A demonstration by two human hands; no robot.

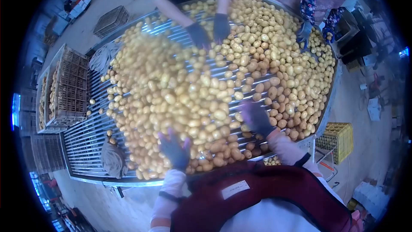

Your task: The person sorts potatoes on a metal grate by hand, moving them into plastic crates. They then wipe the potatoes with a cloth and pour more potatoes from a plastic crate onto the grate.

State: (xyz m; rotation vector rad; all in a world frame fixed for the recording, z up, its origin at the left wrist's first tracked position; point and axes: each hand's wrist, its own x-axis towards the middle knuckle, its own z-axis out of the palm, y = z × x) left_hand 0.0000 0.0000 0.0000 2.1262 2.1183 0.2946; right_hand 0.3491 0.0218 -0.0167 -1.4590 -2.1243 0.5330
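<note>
Potatoes lie heaped across a sorting table of metal bars. My left hand, in a dark glove with purple fingertips, rests at the near edge of the heap, its fingers spread against the potatoes and holding none. Farther right, my right hand in a matching glove reaches over a gap of bare bars beside some browner potatoes. Its fingers stretch forward, slightly blurred, and I see no potato in its grasp. Part of the heap at the far left is smeared by motion.
Across the table a co-worker's gloved hands touch the potatoes; another person's gloved hand is at the far right. Crates of potatoes stand at the left end. A yellow crate sits on the right. Grey cloths lie on the bars.
</note>
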